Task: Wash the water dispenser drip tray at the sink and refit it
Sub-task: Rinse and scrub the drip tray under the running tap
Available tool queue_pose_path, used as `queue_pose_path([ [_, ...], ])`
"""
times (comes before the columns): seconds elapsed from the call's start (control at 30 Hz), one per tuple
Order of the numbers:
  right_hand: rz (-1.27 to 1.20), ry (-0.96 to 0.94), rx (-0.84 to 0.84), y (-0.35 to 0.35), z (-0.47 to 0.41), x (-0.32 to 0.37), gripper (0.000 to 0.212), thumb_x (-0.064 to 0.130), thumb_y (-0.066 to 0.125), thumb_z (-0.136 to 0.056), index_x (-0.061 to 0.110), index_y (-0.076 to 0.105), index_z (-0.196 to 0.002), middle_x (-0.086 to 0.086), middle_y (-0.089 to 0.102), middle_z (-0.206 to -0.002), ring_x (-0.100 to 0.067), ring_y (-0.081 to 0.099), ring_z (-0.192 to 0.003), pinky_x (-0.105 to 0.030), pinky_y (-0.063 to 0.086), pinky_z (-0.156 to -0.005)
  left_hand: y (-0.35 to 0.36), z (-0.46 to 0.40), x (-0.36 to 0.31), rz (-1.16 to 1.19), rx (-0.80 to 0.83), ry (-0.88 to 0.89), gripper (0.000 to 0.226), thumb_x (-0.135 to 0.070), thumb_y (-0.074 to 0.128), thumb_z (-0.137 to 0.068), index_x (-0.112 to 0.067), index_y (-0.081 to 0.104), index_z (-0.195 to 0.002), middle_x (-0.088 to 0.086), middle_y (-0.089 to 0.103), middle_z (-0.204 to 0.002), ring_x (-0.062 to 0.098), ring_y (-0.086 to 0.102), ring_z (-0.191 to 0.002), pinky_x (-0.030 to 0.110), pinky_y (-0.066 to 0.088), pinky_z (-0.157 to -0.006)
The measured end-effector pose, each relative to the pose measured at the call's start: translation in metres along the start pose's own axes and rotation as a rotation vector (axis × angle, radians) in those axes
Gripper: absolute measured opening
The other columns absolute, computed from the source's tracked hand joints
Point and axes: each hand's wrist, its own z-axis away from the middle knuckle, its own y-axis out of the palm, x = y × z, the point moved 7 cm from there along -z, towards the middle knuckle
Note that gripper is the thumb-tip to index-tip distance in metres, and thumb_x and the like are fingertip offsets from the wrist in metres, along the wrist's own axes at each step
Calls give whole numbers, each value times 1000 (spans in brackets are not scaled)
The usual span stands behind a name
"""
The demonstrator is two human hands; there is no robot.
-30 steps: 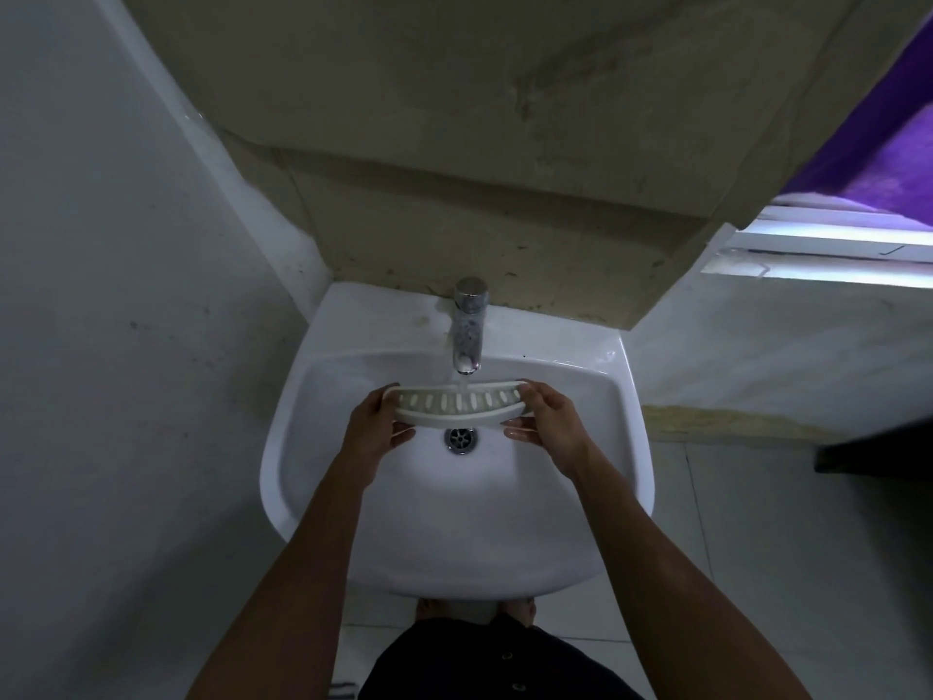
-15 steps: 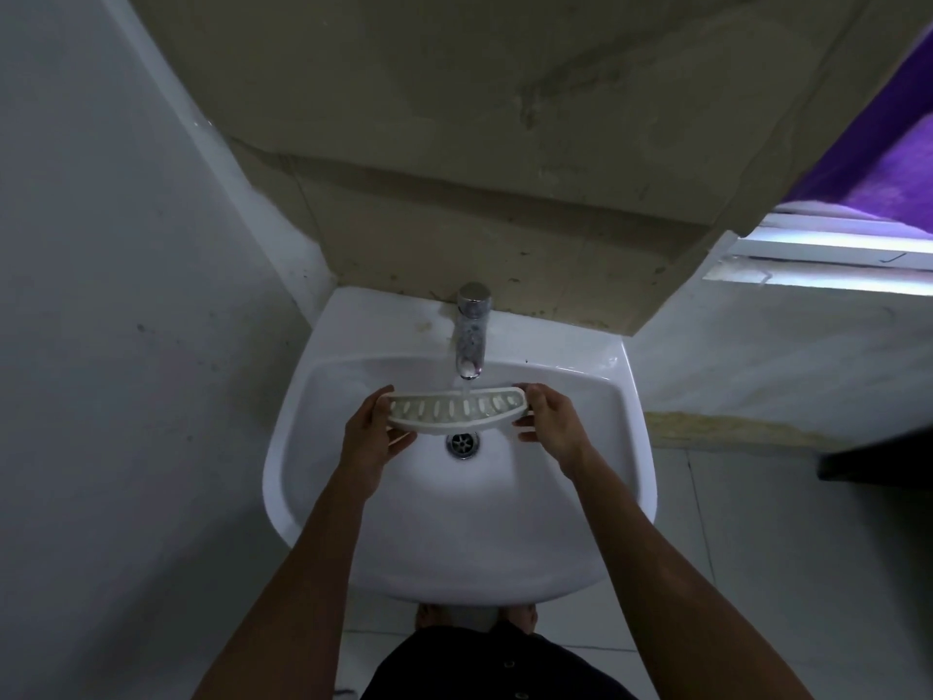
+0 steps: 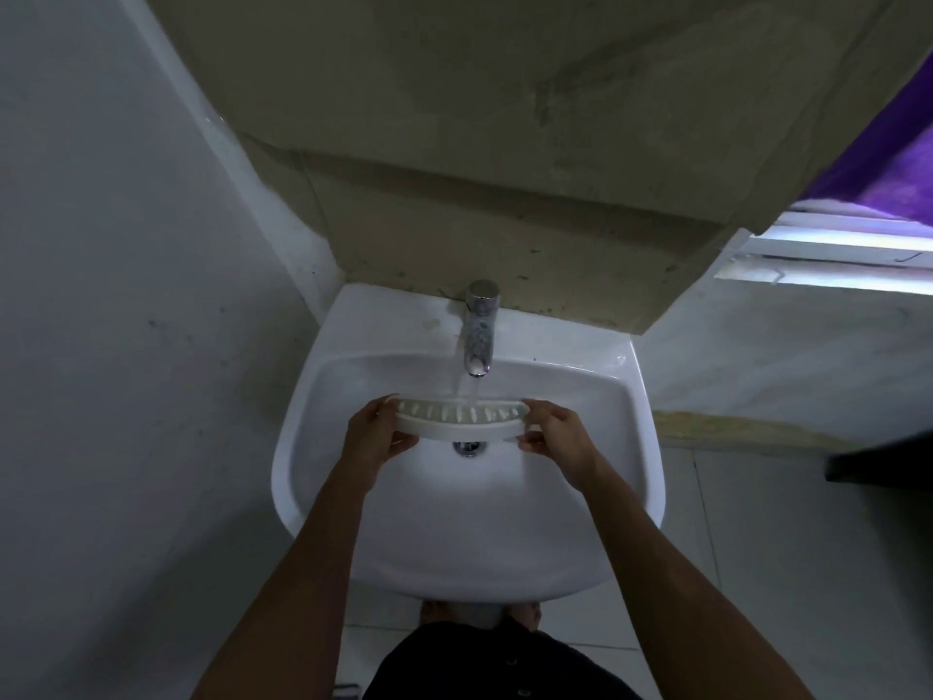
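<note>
The white slotted drip tray (image 3: 462, 427) is held level over the white sink basin (image 3: 323, 477), just under the chrome tap (image 3: 479, 336). A thin stream of water runs from the spout onto the tray's middle. My left hand (image 3: 371, 437) grips the tray's left end, fingers curled under it. My right hand (image 3: 555, 434) grips its right end, thumb on top. The drain (image 3: 468, 448) shows directly below the tray.
A grey wall stands close on the left. Behind the sink rises a bare concrete wall. A window with a purple curtain (image 3: 888, 159) is at the upper right. A dark ledge (image 3: 878, 462) juts in at the right, over a tiled floor.
The tray has tilted back and forth slightly under the water stream while both hands keep hold of its ends. The view has shifted a little.
</note>
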Motion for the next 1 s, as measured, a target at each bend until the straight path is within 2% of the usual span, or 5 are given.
queue_pose_path([
  [0.17,124,-116,-25,-5,5,18,29,9,52,-95,14,71,-116,-14,69,-107,-21,62,-88,-32,53,-79,8,5,1,61,69,13,21,-18,50,-99,-15,60,-116,10,64,-99,27,65,-82,32,60,-70],
  [0.37,455,-627,-273,-2,28,89,22,15,55,-96,24,70,-110,2,70,-104,-9,64,-88,-28,54,-78,8,6,3,125,105,22,24,-21,49,-100,-15,58,-121,7,65,-104,26,65,-88,33,58,-77],
  [0.53,534,-912,-245,31,56,146,48,15,52,-95,30,48,-140,7,46,-141,-12,50,-123,-25,46,-95,11,7,2,136,107,12,22,-20,50,-99,-17,59,-118,5,65,-103,27,65,-90,34,56,-78],
  [0.67,747,-974,-165,55,59,155,60,8,46,-90,26,41,-148,3,38,-154,-15,35,-139,-26,37,-104,11,7,2,111,110,15,21,-20,48,-100,-17,59,-118,6,65,-105,27,65,-89,33,57,-75],
  [1.0,826,-1058,-164,54,65,143,57,7,33,-82,23,62,-128,5,57,-137,-15,48,-122,-23,39,-102,10,9,0,90,108,41,24,-21,47,-101,-17,59,-121,7,64,-108,27,65,-90,30,58,-72],
])
